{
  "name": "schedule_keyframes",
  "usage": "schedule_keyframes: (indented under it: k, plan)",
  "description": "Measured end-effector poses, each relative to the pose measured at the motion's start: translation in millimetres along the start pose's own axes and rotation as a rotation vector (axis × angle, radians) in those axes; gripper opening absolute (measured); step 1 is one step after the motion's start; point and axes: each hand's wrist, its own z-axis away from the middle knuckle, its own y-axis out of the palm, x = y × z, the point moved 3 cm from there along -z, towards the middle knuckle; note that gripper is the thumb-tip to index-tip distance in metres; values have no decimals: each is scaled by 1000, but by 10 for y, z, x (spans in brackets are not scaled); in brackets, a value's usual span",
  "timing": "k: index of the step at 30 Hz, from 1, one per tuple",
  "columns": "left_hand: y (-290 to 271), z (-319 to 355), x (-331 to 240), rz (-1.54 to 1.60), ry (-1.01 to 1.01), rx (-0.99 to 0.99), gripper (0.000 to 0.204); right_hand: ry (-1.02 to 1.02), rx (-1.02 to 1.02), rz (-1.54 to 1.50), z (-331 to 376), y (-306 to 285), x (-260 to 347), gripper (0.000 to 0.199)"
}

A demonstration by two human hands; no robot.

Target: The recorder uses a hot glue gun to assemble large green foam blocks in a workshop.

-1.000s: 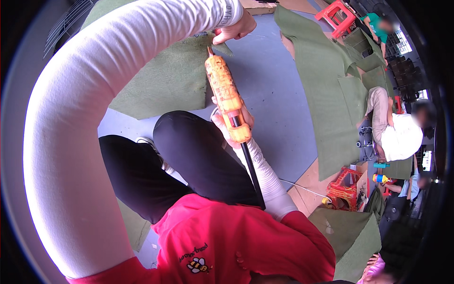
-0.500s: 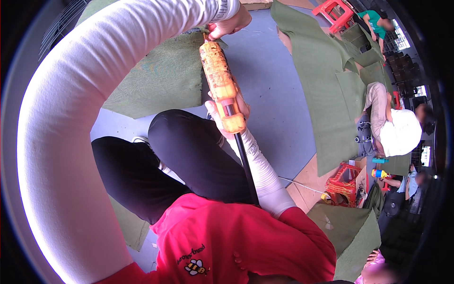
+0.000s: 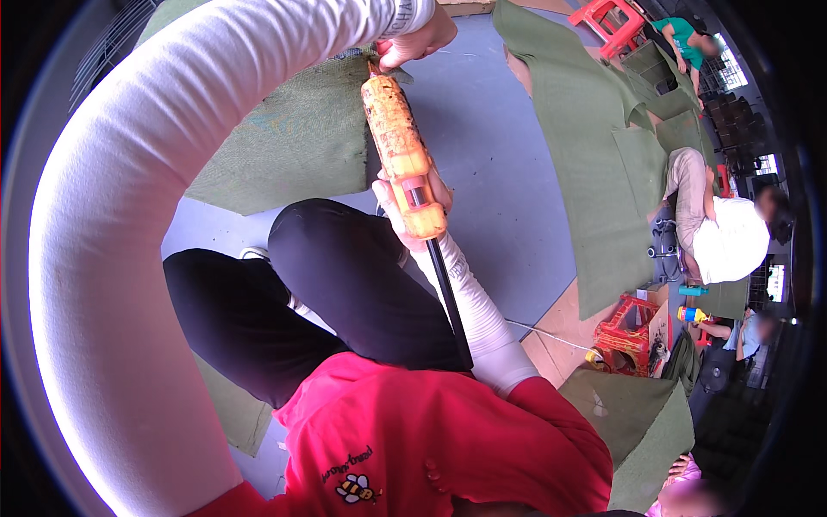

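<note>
An orange, dark-stained hot glue gun point(image 3: 394, 129) points away from me, with a long black glue stick point(image 3: 450, 302) running out of its rear end. My right hand point(image 3: 400, 209) is closed round its handle, mostly hidden beneath the gun's body. At the far end, my left hand point(image 3: 420, 41) is bent inward with thumb and fingers together, right beside the nozzle tip point(image 3: 372, 66). The edge of a green fabric-like sheet point(image 3: 301, 138) reaches under that spot. Whatever the left fingers pinch is hidden.
Another long green sheet point(image 3: 568, 164) lies on the grey-blue floor point(image 3: 491, 172) to the right. Farther right are a red plastic stool point(image 3: 622, 340), a thin white cord point(image 3: 551, 334) and a seated person in white point(image 3: 730, 241). A second red stool point(image 3: 610, 26) stands at the back.
The glue gun and its nozzle have shifted very slightly to the left and away from me. Both hands keep nearly the same pose.
</note>
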Motion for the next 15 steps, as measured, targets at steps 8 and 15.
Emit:
schedule_keyframes:
  k: [8, 15]
  plan:
    - [4, -39, 45, -4, -1, 11, 49, -97, -28, -87, 61, 56, -106, 47]
    - [59, -5, -6, 0, 11, 26, 48, -110, -68, 128, -43, 1, -24, 48]
